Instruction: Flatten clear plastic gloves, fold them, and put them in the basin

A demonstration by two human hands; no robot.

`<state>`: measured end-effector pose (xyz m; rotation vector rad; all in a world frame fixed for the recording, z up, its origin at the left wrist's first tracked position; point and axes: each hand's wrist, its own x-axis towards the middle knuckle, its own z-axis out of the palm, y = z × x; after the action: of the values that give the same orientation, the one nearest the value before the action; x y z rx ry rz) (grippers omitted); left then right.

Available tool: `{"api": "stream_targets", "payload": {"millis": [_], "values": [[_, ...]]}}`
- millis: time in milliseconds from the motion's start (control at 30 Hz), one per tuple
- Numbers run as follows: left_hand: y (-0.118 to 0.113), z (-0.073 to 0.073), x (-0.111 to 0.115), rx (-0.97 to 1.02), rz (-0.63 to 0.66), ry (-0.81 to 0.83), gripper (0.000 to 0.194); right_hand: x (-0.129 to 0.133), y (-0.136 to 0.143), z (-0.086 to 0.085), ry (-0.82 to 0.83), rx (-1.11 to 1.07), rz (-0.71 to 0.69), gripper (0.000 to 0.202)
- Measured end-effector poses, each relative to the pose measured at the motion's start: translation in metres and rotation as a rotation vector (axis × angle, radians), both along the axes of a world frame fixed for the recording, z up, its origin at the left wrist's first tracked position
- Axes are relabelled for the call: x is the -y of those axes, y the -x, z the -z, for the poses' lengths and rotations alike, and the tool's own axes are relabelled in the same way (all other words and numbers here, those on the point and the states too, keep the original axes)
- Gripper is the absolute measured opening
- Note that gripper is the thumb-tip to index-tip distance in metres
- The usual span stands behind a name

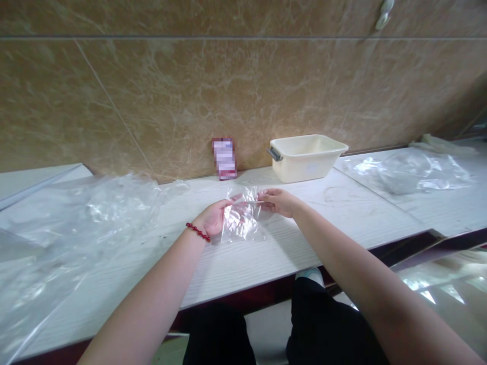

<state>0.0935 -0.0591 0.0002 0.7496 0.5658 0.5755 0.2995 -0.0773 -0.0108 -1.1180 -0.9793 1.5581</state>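
Observation:
A small clear plastic bag [243, 223] is held between my two hands, above the white wood-grain table. My left hand [213, 217], with a red bead bracelet [198, 231] at the wrist, grips the bag's left side between thumb and fingers. On the other side, my right hand [279, 201] pinches the bag's right edge near its top. A pale strip [247, 202] runs across the bag between the hands; I cannot tell whether it is a fold, a seal or a separate piece.
A cream plastic bin [304, 165] with a grey handle stands against the marble wall. Left of it, a blurred phone-like object [225, 158] leans on the wall. Clear plastic sheeting [95, 213] covers the table's left. More clear bags [411, 170] lie at right. The front edge [243, 291] runs above my legs.

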Motion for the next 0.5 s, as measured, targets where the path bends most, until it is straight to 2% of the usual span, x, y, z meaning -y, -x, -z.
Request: {"api": "stream_targets", "payload": {"millis": [233, 333, 500], "values": [[0.0003, 0.0016, -0.0012, -0.028, -0.022, -0.024, 0.033, -0.0003, -0.0007, 0.0002, -0.064, -0.027, 0.009, 0.023], [0.0009, 0.0023, -0.0011, -0.016, -0.001, -0.043, 0.034, 0.0005, 0.0, -0.0014, -0.046, -0.029, -0.013, 0.014], [0.0002, 0.0026, -0.0007, -0.02, 0.018, -0.045, 0.033, 0.002, 0.0035, -0.0037, -0.005, 0.02, 0.048, 0.004]]}}
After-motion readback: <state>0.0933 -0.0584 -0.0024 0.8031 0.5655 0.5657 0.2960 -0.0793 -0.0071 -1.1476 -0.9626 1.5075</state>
